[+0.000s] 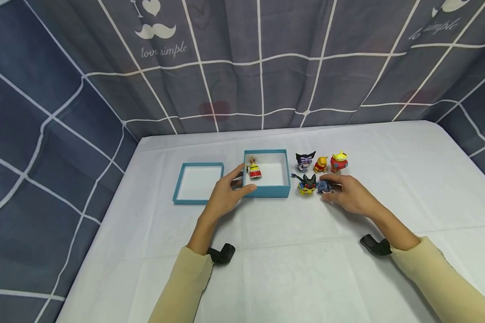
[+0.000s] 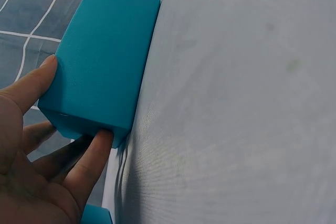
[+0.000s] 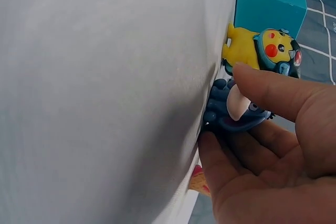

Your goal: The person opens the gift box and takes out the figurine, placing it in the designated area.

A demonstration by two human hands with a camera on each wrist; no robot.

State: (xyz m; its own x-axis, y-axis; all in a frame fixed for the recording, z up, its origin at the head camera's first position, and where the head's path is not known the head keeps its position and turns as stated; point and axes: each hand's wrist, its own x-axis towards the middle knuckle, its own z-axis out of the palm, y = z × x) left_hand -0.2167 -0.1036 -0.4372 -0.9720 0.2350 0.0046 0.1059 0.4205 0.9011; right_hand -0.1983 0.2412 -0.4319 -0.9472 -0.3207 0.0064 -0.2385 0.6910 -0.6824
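My left hand (image 1: 227, 192) grips the left side of an open teal box (image 1: 266, 192). Its thumb and fingers lie around one corner in the left wrist view. Inside the box, at the left, lies a small red, yellow and white figurine (image 1: 254, 169). To the right, my right hand (image 1: 350, 194) holds a small blue donkey figurine (image 3: 239, 109) between thumb and fingers, down at the cloth. Right beside it is a yellow figurine (image 3: 245, 48) with a black hood, between the donkey and the box. The hand hides part of the donkey.
Behind these stand a purple-and-black figurine (image 1: 305, 162), an orange bear figurine (image 1: 320, 164) and a red figurine with a yellow-green head (image 1: 339, 162). The teal-rimmed lid (image 1: 178, 184) lies left of the box. A white cloth (image 1: 291, 260) covers the table; grey checked curtains (image 1: 234, 89) hang behind.
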